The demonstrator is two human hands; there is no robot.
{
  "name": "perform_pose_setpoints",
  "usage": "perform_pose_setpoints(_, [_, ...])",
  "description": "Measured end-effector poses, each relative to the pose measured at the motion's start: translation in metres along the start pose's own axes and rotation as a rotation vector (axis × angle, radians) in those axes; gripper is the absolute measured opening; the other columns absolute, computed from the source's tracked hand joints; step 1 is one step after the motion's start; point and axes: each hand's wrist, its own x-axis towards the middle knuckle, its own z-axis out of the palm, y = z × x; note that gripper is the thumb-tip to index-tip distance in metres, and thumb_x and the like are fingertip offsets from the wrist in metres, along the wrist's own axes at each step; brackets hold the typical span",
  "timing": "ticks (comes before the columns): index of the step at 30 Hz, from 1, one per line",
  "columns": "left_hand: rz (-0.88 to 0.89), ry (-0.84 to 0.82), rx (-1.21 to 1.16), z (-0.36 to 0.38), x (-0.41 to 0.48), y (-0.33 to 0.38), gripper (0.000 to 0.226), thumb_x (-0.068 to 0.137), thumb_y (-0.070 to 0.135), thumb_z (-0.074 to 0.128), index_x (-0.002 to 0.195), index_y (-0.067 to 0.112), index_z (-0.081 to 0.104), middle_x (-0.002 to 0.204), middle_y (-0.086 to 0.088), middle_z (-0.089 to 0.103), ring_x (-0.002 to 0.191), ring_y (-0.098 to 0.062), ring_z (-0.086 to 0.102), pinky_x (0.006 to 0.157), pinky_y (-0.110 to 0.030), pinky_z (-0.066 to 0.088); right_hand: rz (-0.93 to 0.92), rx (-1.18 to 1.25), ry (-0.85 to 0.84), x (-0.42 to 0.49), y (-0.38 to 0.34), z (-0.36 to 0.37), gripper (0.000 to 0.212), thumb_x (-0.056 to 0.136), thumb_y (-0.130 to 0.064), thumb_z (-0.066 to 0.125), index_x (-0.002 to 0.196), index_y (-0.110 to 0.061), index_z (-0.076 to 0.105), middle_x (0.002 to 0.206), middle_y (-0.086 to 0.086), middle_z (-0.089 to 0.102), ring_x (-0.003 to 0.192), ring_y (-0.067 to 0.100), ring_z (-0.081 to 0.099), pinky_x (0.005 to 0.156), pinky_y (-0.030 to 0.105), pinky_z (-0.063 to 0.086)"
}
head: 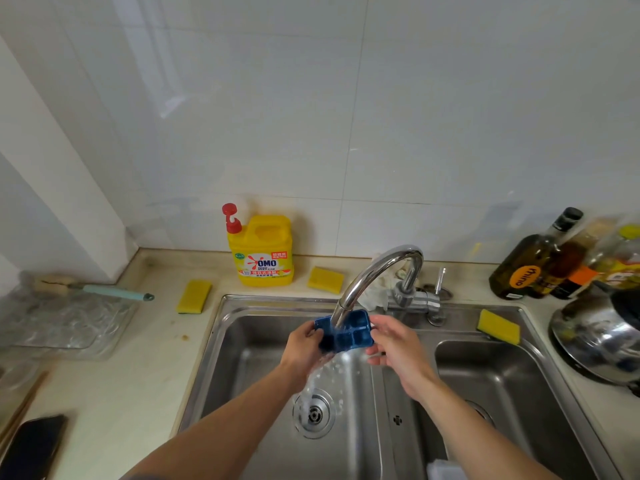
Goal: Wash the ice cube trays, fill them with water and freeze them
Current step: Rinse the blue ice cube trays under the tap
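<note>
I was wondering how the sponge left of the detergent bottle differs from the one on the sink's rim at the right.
The counter sponge, left of the detergent bottle, lies on the pale counter; the rim sponge rests on the steel sink edge behind its right basin. The counter sponge runs lengthwise toward the wall; the rim sponge lies crosswise. Both are yellow with a darker underside.
</note>
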Motion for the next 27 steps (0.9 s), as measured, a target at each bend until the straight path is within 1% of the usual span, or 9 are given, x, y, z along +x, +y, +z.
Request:
perform_pose_setpoints(4, [-0.016,-0.030,-0.018,0.005,0.006,0.001,0.023,0.102,0.001,0.047,0.108,0.005,0.069,0.098,-0.021,0.076,0.087,-0.034,0.074,0.074,-0.038,0.059,0.000,-0.004,0.016,0.003,-0.001,-0.006,0.028,0.102,-0.009,0.054,0.120,-0.025,0.069,0.102,0.009,0.074,0.077,0.018,0.070,0.073,0.036,0.063])
perform_pose_setpoints(6, [-0.039,-0.027,-0.008,0.008,0.007,0.000,0.020,0.103,0.007,0.049,0.106,0.004,0.069,0.090,-0.017,0.075,0.077,-0.030,0.070,0.072,-0.038,0.059,0.016,0.021,0.036,0.006,0.001,-0.008,0.026,0.103,-0.012,0.055,0.122,-0.024,0.067,0.101,0.012,0.075,0.076,0.020,0.070,0.071,0.036,0.063])
perform_pose_setpoints(8, [-0.051,0.003,0.002,0.009,0.008,0.001,0.020,0.103,0.014,0.052,0.100,0.005,0.069,0.078,-0.013,0.069,0.065,-0.023,0.062,0.064,-0.035,0.056,0.044,0.061,0.037,0.010,0.003,-0.009,0.023,0.104,-0.014,0.056,0.123,-0.023,0.066,0.100,0.014,0.075,0.073,0.022,0.070,0.070,0.036,0.062])
perform_pose_setpoints(10, [-0.038,0.036,0.031,0.007,0.009,0.004,0.019,0.101,0.019,0.056,0.097,0.006,0.070,0.077,-0.012,0.065,0.060,-0.020,0.059,0.061,-0.033,0.054,0.084,0.092,0.026,0.013,0.005,-0.008,0.022,0.104,-0.016,0.057,0.124,-0.021,0.064,0.101,0.015,0.074,0.071,0.023,0.070,0.069,0.036,0.061])
perform_pose_setpoints(16, [0.072,0.040,0.185,-0.003,0.009,0.013,0.020,0.101,0.023,0.060,0.120,0.020,0.065,0.105,-0.011,0.072,0.081,-0.019,0.071,0.065,-0.025,0.055,0.206,0.123,-0.044,0.021,0.009,-0.002,0.026,0.105,-0.018,0.055,0.130,-0.015,0.056,0.113,0.019,0.069,0.079,0.029,0.072,0.077,0.042,0.063])
perform_pose_setpoints(20, [0.212,0.117,0.327,-0.002,0.008,0.018,0.025,0.097,0.028,0.065,0.122,0.024,0.064,0.101,-0.007,0.072,0.082,-0.016,0.068,0.063,-0.024,0.055,0.282,0.139,-0.136,0.025,0.011,0.005,0.022,0.104,-0.008,0.053,0.125,-0.003,0.058,0.116,0.025,0.067,0.085,0.035,0.072,0.080,0.044,0.063])
perform_pose_setpoints(24, [0.296,0.194,0.390,-0.004,0.007,0.024,0.026,0.093,0.032,0.068,0.118,0.025,0.063,0.098,-0.001,0.073,0.087,-0.013,0.071,0.072,-0.022,0.055,0.311,0.172,-0.199,0.027,0.007,0.019,0.017,0.102,-0.002,0.053,0.113,-0.010,0.062,0.111,0.025,0.068,0.080,0.031,0.071,0.072,0.038,0.063])
perform_pose_setpoints(26, [0.316,0.216,0.415,-0.007,0.007,0.027,0.025,0.093,0.033,0.068,0.116,0.024,0.064,0.096,0.001,0.073,0.086,-0.012,0.070,0.073,-0.022,0.057,0.308,0.173,-0.215,0.030,0.008,0.024,0.018,0.102,-0.005,0.054,0.117,-0.009,0.063,0.111,0.024,0.070,0.081,0.030,0.071,0.072,0.037,0.063])
perform_pose_setpoints(27, [0.321,0.221,0.427,-0.009,0.008,0.028,0.025,0.094,0.032,0.067,0.117,0.022,0.065,0.096,0.002,0.073,0.088,-0.011,0.070,0.077,-0.025,0.059,0.304,0.176,-0.223,0.032,0.009,0.025,0.020,0.103,-0.007,0.054,0.121,-0.008,0.063,0.113,0.025,0.070,0.081,0.030,0.070,0.073,0.038,0.063])
